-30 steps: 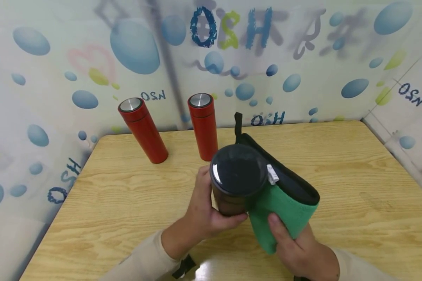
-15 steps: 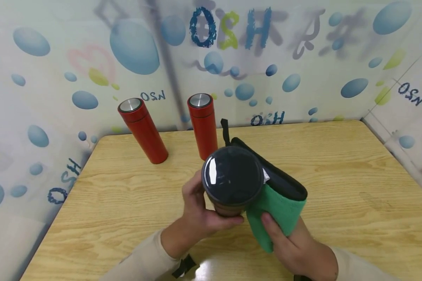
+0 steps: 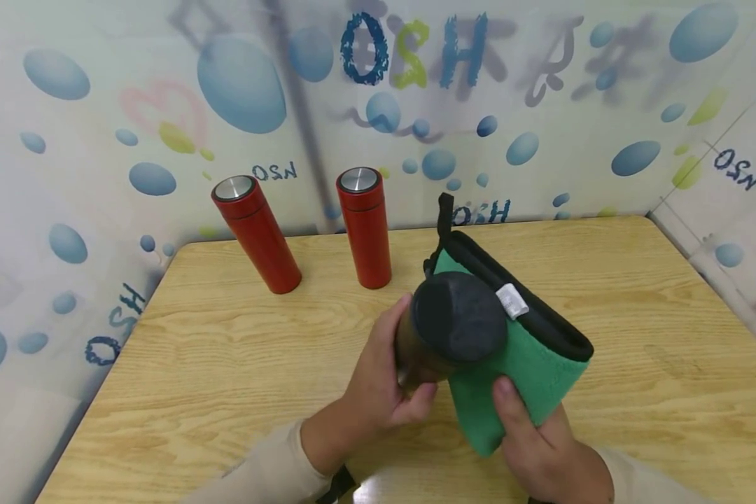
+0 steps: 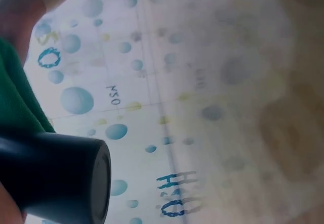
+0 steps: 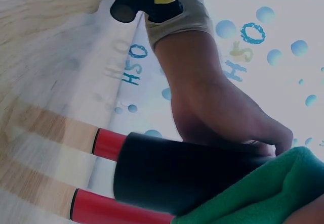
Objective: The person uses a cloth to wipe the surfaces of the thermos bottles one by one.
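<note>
My left hand [image 3: 378,378] grips a black cylindrical container [image 3: 460,315] round its side, thumb in front. The container is raised over the table and tilted, one dark round end showing in the head view. In my right hand [image 3: 551,448] is a green cloth [image 3: 529,378] with black edging, a white label and a black loop, thumb pressed on its front. Cloth and container overlap; how firmly they touch I cannot tell. The right wrist view shows the black container [image 5: 162,173] side-on beside the folded green cloth [image 5: 283,183]. Most of my right fingers are hidden behind the cloth.
Two red bottles with silver lids stand upright at the back of the wooden table [image 3: 195,364]: a left red bottle [image 3: 261,241] and a right red bottle [image 3: 367,234]. A patterned wall [image 3: 378,112] rises directly behind the table.
The container has turned and tilted in my left hand, and its end has shifted to the right. My right hand and the cloth have moved slightly right, and more green shows.
</note>
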`<state>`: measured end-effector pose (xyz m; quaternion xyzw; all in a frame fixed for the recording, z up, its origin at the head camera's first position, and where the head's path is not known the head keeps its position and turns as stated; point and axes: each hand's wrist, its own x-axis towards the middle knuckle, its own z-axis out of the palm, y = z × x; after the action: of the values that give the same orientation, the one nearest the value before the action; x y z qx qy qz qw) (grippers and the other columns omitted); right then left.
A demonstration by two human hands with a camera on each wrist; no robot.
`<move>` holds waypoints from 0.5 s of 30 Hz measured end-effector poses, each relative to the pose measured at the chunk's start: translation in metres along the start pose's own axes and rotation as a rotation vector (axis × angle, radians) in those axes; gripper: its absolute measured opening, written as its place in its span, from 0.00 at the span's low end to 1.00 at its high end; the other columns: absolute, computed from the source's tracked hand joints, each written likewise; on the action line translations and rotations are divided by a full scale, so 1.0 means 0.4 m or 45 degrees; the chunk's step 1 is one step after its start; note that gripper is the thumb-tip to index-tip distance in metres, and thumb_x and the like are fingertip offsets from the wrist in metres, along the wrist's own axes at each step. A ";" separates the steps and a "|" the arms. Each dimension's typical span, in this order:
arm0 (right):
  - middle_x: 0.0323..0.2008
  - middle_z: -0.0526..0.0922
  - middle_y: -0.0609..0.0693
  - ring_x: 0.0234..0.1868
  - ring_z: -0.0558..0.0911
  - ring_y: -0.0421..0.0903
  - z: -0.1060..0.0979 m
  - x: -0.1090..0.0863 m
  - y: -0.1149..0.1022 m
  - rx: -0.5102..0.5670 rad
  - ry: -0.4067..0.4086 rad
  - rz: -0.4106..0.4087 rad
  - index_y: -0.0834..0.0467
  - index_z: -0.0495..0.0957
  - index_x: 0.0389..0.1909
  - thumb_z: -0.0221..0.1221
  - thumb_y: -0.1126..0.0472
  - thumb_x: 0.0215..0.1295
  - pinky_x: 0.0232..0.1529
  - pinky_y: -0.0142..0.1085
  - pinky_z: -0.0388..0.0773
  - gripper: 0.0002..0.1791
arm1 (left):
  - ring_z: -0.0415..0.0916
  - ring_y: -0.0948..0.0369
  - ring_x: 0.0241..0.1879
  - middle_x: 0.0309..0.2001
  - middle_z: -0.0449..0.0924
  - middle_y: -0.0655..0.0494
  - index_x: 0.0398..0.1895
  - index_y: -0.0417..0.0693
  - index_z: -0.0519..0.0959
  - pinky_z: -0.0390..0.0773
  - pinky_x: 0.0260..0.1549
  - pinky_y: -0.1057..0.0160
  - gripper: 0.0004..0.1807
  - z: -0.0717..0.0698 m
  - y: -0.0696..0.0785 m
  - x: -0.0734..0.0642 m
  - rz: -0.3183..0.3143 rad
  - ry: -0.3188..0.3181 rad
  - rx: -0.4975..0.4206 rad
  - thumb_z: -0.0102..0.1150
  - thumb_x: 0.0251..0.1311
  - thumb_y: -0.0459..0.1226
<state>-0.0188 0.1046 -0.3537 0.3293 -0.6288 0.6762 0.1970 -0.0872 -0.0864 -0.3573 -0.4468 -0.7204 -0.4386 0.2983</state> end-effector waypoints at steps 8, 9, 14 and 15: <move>0.60 0.76 0.46 0.58 0.76 0.35 0.011 -0.017 -0.013 -0.045 -0.019 0.145 0.66 0.63 0.68 0.35 0.84 0.68 0.62 0.25 0.72 0.29 | 0.74 0.47 0.61 0.63 0.70 0.37 0.69 0.32 0.54 0.73 0.66 0.53 0.48 0.014 0.011 -0.005 -0.184 0.014 -0.124 0.72 0.53 0.42; 0.59 0.76 0.46 0.57 0.76 0.35 0.011 -0.016 -0.012 -0.040 -0.038 0.136 0.67 0.63 0.68 0.35 0.84 0.69 0.61 0.25 0.72 0.29 | 0.74 0.48 0.60 0.63 0.71 0.37 0.68 0.31 0.55 0.73 0.65 0.53 0.47 0.015 0.011 -0.005 -0.181 0.025 -0.124 0.72 0.53 0.42; 0.51 0.77 0.45 0.48 0.76 0.35 0.011 0.001 -0.012 -0.092 -0.123 0.111 0.69 0.64 0.64 0.36 0.84 0.69 0.55 0.27 0.74 0.25 | 0.75 0.48 0.58 0.60 0.73 0.36 0.66 0.31 0.56 0.73 0.65 0.53 0.44 0.014 0.008 -0.001 -0.151 0.048 -0.215 0.69 0.56 0.44; 0.51 0.77 0.45 0.47 0.76 0.35 0.009 0.005 -0.013 -0.112 -0.148 0.114 0.70 0.64 0.64 0.37 0.83 0.69 0.55 0.27 0.74 0.24 | 0.75 0.48 0.57 0.59 0.73 0.36 0.66 0.31 0.56 0.73 0.65 0.53 0.44 0.012 0.008 0.001 -0.143 0.059 -0.240 0.68 0.56 0.44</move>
<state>-0.0160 0.1013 -0.3485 0.3306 -0.6825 0.6357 0.1440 -0.0847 -0.0812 -0.3581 -0.4215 -0.6929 -0.5306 0.2463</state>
